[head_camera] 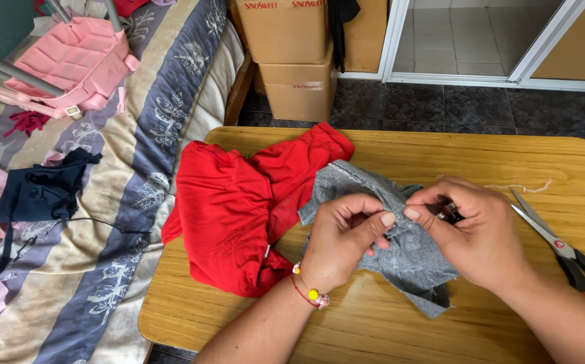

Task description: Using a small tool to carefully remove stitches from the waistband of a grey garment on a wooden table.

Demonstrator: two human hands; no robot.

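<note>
A piece of grey cloth [410,253] lies on the wooden table [387,323], and both my hands pinch its upper edge. My left hand [343,239] grips the cloth with thumb and fingers. My right hand [471,232] holds the cloth too and has a small dark metal object [449,214] tucked in its fingers; what it is I cannot tell. A crumpled red garment [238,205] rests on the table just left of the grey cloth, partly under it.
Scissors [562,249] with red-black handles lie at the table's right edge, a loose pale thread [518,187] beyond them. A bed [103,256] on the left carries a pink bag [76,64] and dark clothes [39,192]. Cardboard boxes [292,61] stand behind the table.
</note>
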